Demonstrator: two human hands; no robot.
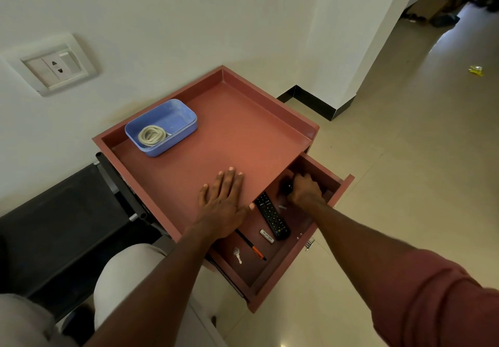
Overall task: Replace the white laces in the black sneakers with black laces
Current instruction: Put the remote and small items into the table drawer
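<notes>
At the far left, a wall socket [55, 66] sits on the white wall, well apart from the work. A blue tray [186, 116] stands on the far left part of the red table [243, 130], holding a coil of white laces [152, 135]; this placement suggests they are already out of the sneakers, though no sneakers are in view. The table top has a raised rim on its far and side edges, so items can only slide off toward the near side.

The left hand [224, 198] lies flat on the table top near its near edge, fingers straight and spread, seemingly bracing the person while the drawer is searched.

To its right the drawer [343, 184] stands pulled out. Inside lie a key [237, 253], an orange-tipped pen [255, 249], a small white item [266, 236] and a remote control [271, 215]. The right hand [305, 188] reaches into the far end, fingers curled round a dark object [286, 186], probably the black laces; it is too shadowed to confirm. Room there is tight: the table top overhangs the drawer's far end, and its side wall lies just beside the knuckles. Open floor lies to the right.
</notes>
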